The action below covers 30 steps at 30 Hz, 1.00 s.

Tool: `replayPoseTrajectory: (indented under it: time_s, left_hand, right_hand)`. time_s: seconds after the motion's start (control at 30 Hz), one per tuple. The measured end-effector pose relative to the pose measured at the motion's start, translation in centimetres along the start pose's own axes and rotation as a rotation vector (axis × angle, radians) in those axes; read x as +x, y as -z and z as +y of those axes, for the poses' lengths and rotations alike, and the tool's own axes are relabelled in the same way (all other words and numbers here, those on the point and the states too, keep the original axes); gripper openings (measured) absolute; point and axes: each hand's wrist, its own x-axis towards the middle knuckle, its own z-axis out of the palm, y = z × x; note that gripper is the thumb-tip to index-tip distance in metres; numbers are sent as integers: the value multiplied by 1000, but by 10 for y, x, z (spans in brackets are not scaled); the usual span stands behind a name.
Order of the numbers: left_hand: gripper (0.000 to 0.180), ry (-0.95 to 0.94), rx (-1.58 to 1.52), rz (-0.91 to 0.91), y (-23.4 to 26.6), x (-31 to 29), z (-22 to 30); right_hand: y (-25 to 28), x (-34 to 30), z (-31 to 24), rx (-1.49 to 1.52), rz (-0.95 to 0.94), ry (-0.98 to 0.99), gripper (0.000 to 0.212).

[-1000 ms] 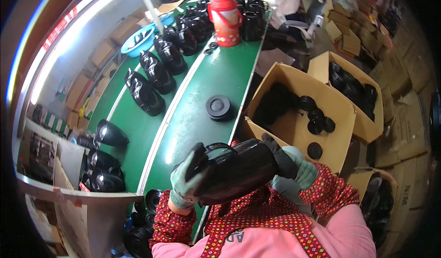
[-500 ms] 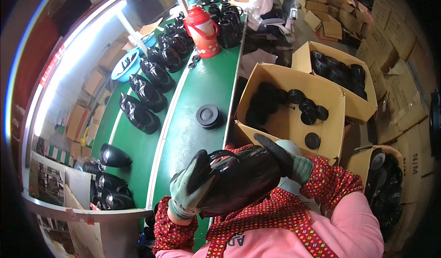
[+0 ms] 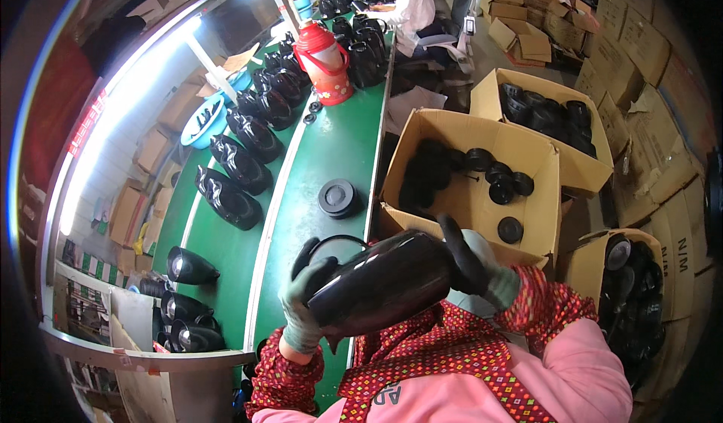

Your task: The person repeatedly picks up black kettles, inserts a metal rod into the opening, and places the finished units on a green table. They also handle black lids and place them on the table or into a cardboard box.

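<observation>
A glossy black jug body (image 3: 384, 284) lies sideways in the air before my chest, its curved handle (image 3: 339, 241) on the far side. My left hand (image 3: 303, 295), in a grey-green glove with dark fingers, grips the jug's left end. At the right end, the dark-fingered glove of my right hand (image 3: 474, 265) presses against the jug. A round black cap-like disc (image 3: 337, 198) rests on the green bench (image 3: 343, 148) beyond the jug. Which parts lie under my fingers is hidden.
Rows of black jugs (image 3: 242, 163) stand left on the bench, with a red flowered thermos (image 3: 324, 65) farther back. Right of it, a cardboard box (image 3: 546, 212) holds black round parts. Other boxes (image 3: 602, 159) line the right side. A person (image 3: 414, 12) sits at the far end.
The jug has rolled in my hands, so its handle now points away and its smooth side faces up. Both hands keep hold of its ends. The view has shifted slightly.
</observation>
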Motion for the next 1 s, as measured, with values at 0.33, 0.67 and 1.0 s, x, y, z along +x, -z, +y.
replayPoseTrajectory:
  time_s: [0.33,0.67,1.0]
  left_hand:
    - [35,-387,227,-386,6,44,28]
    - [41,921,-1458,-205,-65,-34,-6]
    - [56,512,-756,-139,-58,-49,-36]
  right_hand:
    - [79,17,116,209,104,64,55]
    - [-1,-16,-34,-1075,-373,850,107]
    - [3,-18,5,-448,195,489,45]
